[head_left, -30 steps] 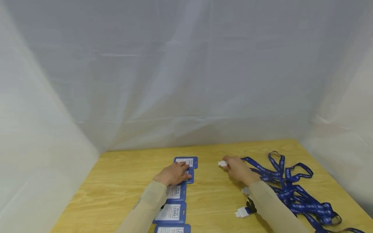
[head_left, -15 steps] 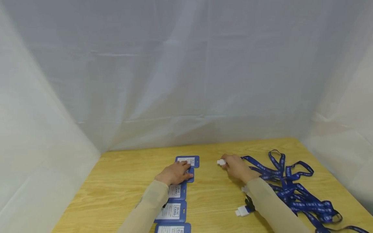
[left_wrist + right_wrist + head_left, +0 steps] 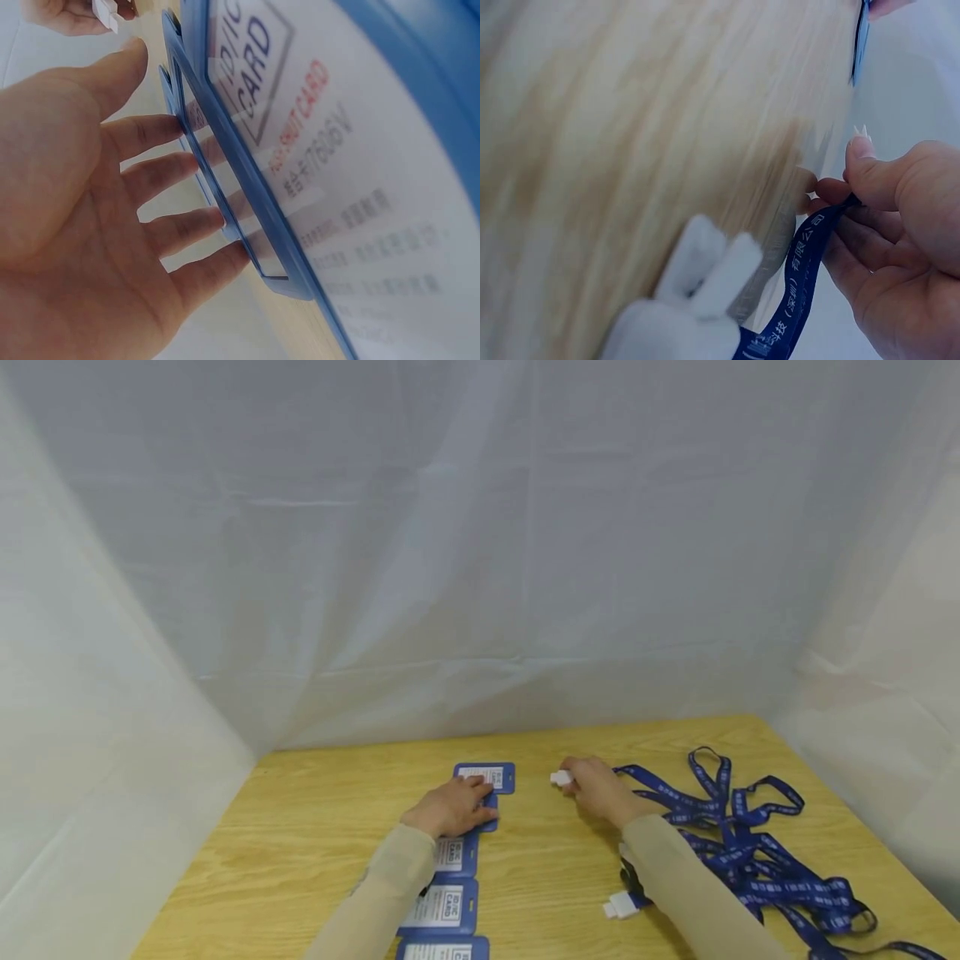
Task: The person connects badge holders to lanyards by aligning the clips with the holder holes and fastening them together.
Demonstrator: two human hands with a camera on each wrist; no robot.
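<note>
My left hand (image 3: pixel 448 807) lies over a column of blue badge holders, its fingers fairly straight and spread. Its fingertips reach the farthest holder (image 3: pixel 495 772) and cover much of the one below. In the left wrist view, the fingertips meet the edge of a holder (image 3: pixel 259 202). To the right, my right hand (image 3: pixel 597 787) pinches the end of a dark blue lanyard (image 3: pixel 808 251) between thumb and fingers. The lanyard's white plastic clip (image 3: pixel 560 777) sticks out towards the badge holders, apart from them. The strap trails back behind the hand.
Several tangled blue lanyards (image 3: pixel 780 891) fill the table's right side. Another white clip (image 3: pixel 621 906) lies near the right forearm. Nearer badge holders (image 3: pixel 438 906) continue the column, partly under the left sleeve. White sheeting (image 3: pixel 480 568) surrounds the wooden table (image 3: pixel 300 827).
My right hand has moved slightly left with the lanyard clip, closer to the badge holders. The farthest holder has shifted a little right; my left hand stays on the column.
</note>
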